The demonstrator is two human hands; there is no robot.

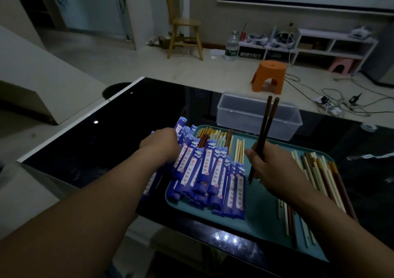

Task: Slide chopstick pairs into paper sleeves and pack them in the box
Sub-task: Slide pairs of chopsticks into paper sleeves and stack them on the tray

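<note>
Across the lower middle of the frame, the dark glossy bench (106, 132) carries a teal tray (262, 209), and just behind the tray's far edge stands the clear plastic box (255, 115), lidless and seemingly with nothing packed in it, though dim light makes that uncertain. A heap of blue paper sleeves (211, 171) covers the tray's left half and spills over its left rim; loose chopsticks (319, 175) of mixed colours lie along its right side and far edge. The left hand (160, 145) is pushed into the heap at centre left, its fingers hidden, so I cannot tell whether it grips a sleeve. The right hand (270, 164) is closed round a dark pair (267, 122), held upright with the upper ends splayed slightly apart. To do this step well, single out one sleeve, find its open end, and square the pair's tips together before feeding them in straight, lest the paper tear.
</note>
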